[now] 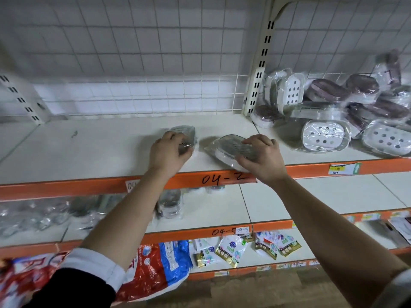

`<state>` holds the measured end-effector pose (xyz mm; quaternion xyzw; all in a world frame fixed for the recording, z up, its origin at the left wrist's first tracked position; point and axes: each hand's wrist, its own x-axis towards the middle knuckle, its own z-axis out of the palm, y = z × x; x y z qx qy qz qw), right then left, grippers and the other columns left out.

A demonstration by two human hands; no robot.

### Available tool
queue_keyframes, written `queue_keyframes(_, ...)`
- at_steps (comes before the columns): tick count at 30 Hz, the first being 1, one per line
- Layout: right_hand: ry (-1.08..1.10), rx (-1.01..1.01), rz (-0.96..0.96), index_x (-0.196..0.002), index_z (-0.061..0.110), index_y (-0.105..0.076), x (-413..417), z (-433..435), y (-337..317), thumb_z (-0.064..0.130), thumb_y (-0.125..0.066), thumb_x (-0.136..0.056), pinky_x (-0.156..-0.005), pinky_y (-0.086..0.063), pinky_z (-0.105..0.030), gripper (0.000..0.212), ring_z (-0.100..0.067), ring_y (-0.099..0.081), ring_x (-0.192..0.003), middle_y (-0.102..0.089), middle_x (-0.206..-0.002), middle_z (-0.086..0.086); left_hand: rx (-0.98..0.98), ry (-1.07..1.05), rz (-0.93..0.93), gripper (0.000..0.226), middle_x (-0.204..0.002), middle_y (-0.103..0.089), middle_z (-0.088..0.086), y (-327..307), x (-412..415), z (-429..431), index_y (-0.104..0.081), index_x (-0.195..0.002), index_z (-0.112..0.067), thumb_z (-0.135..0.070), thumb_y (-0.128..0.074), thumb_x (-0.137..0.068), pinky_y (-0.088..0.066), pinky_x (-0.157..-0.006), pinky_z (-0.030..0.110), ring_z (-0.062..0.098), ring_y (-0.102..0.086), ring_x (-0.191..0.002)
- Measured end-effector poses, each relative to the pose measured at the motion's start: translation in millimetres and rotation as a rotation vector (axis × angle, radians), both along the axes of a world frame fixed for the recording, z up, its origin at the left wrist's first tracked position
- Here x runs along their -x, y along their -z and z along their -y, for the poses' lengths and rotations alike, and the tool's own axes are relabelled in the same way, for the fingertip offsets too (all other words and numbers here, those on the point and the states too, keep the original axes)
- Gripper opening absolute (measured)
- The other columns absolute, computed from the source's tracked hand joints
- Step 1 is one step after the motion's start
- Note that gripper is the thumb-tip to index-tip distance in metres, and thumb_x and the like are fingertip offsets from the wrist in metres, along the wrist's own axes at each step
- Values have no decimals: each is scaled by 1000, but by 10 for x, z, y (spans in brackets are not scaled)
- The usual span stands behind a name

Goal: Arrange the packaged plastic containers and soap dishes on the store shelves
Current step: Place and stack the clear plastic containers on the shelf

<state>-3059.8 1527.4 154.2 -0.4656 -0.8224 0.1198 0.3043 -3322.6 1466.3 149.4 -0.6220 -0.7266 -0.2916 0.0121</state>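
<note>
Head view shows each hand grasping a wrapped soap dish on the shelf above the 04-2 label [223, 177] — left hand [170, 152], right hand [261, 160] — best squared side by side, wrap flat.

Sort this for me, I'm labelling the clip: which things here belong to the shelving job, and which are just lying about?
Job:
- left hand on wrapped soap dish
- right hand on second soap dish
- soap dish pile

Lying about:
- sachets
- red-and-blue bag
</note>
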Motion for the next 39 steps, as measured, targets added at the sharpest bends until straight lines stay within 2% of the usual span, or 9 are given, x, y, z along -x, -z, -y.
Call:
queue_keyframes(2, 1, -4, 16, -114, 17, -68, 19, 174, 44, 44, -71, -77, -102, -29, -33, 46, -27, -50, -118, -59, -119, -5, -28, -2, -24, 36, -122, -59, 10, 12, -46, 266, -67, -116, -12, -33, -67, -87, -47, -91, 40, 32, -61, -105)
queue_keyframes(5, 33, -55, -23, -116, 14, -67, 83, 480, 91, 50, -61, -71, -103, -27, -35, 58, -32, -45, -122, -54, -124, -13, -61, -53, -8, 38, -131, -53, 13, 26, -73, 642, -64, -119, -11, -29, -69, -86, -48, -93, 40, 33, -60, -107)
queue_keyframes(8, -2, 6, -2, -120, 11, -58, 175, 750, 136, 54, -57, -67, -101, -28, -36, 68, -32, -42, -127, -52, -127, -15, -154, -96, -25, 31, -129, -50, 16, 38, -23, 950, -64, -110, -6, -24, -70, -85, -51, -90, 43, 34, -59, -105)
queue_keyframes(14, -12, 40, 49, -122, 11, -51, 311, 1035, 222, 43, -71, -77, -97, -30, -38, 59, -34, -49, -115, -58, -122, -10, -171, -78, -123, 15, -112, -59, 12, -113, 141, 1102, -68, -98, -5, -16, -64, -88, -38, -97, 38, 31, -57, -99)
queue_keyframes(21, -93, 85, -67, -121, 14, -55, 470, 1513, 336, 41, -74, -76, -94, -32, -32, 56, -29, -46, -116, -58, -123, -6, -277, -53, -136, 9, -96, -64, 12, -59, 379, 1573, -68, -86, -2, -11, -69, -83, -41, -86, 37, 29, -62, -87)
queue_keyframes(26, -135, 126, -71, -119, 19, -55, 787, 1913, 507, 59, -57, -71, -90, -34, -28, 62, -23, -45, -114, -60, -119, -2, -373, 10, -118, 11, -95, -66, 7, 128, 653, 2127, -68, -85, -5, -16, -70, -84, -42, -84, 37, 24, -64, -87)
queue_keyframes(31, -83, 215, -53, -121, 19, -54, 1385, 2309, 883, 51, -67, -73, -92, -41, -36, 59, -30, -49, -113, -61, -120, -7, -366, 95, -63, 13, -100, -65, 8, 449, 1073, 2796, -69, -86, -6, -18, -71, -86, -47, -86, 40, 18, -56, -95)
queue_keyframes(35, -4, 275, -88, -121, 12, -55, 2004, 2517, 1183, 44, -71, -74, -93, -43, -41, 59, -35, -53, -109, -62, -118, -14, -267, 114, -32, 22, -103, -65, 8, 859, 1521, 3236, -71, -87, -7, -26, -61, -89, -45, -84, 34, 24, -58, -94)
queue_keyframes(39, 81, 287, -151, -117, 10, -58, 2525, 2570, 1514, 31, -79, -78, -88, -44, -41, 49, -36, -57, -104, -65, -113, -14, -147, 80, -4, 9, -100, -66, 9, 1268, 2049, 3321, -71, -84, -5, -14, -74, -82, -48, -78, 36, 29, -59, -85)
